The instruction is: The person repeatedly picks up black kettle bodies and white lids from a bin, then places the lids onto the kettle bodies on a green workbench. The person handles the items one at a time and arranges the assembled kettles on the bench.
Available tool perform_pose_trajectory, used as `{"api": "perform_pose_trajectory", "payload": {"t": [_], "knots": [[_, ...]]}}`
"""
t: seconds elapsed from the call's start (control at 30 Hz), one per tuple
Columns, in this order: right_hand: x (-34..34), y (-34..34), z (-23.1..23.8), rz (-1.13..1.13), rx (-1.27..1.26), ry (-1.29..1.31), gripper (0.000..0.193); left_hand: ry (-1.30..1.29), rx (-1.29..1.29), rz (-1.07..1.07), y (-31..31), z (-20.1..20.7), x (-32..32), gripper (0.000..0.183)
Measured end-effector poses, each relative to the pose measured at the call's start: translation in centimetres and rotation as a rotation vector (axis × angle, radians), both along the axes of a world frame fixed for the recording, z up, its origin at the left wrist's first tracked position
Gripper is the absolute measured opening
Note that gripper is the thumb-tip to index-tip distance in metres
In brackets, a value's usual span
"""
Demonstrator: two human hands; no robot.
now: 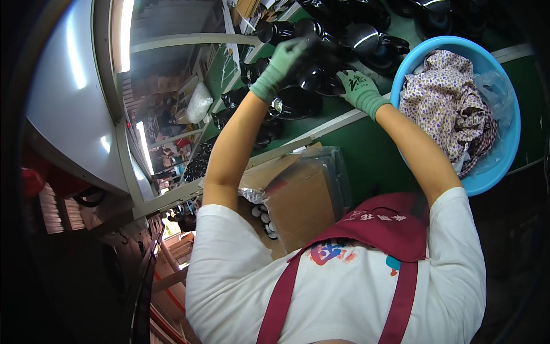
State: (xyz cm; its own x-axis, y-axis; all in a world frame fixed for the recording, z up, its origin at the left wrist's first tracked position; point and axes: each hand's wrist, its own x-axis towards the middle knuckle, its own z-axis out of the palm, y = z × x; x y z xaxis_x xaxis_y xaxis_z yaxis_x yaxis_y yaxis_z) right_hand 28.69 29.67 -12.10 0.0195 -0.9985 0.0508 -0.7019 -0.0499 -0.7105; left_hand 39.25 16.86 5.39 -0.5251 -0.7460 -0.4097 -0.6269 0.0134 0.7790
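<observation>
Left hand in green glove is closed on a glossy black part, at 12 o'clock. Right hand touches same part w/ spread fingers. Risk: the slick part slips, knocks other black parts on green belt; blue basin sits at 3 o'clock.

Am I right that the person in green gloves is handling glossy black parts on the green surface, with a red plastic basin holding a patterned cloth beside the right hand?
Not quite: the basin is blue, not red. The head view shows it beside the right hand, holding the patterned cloth. The rest stands: both hands wear green gloves, and the left hand is at the glossy black parts on the green surface.
</observation>
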Motion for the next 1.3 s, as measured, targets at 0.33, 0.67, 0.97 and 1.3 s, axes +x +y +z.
{"api": "perform_pose_trajectory", "payload": {"t": [0.33,0.67,0.97,1.3], "knots": [[-1.3,-0.2,1.6,0.128,0.017,0.047,0.051,-0.997,-0.820,-1.075,3.1,-1.6,1.6,0.088],[-2.1,-0.7,3.0,0.174,0.151,-0.014,0.047,-1.073,-0.391,-0.581,2.7,-0.8,2.5,0.101],[-3.4,-1.2,1.6,0.278,0.030,0.005,0.046,-0.790,-0.788,-1.452,1.0,-1.2,1.1,0.098],[-4.2,-4.4,-3.7,-0.090,0.427,-0.265,0.087,-0.406,-0.721,-0.575,-4.1,-0.1,2.5,0.076]]}}
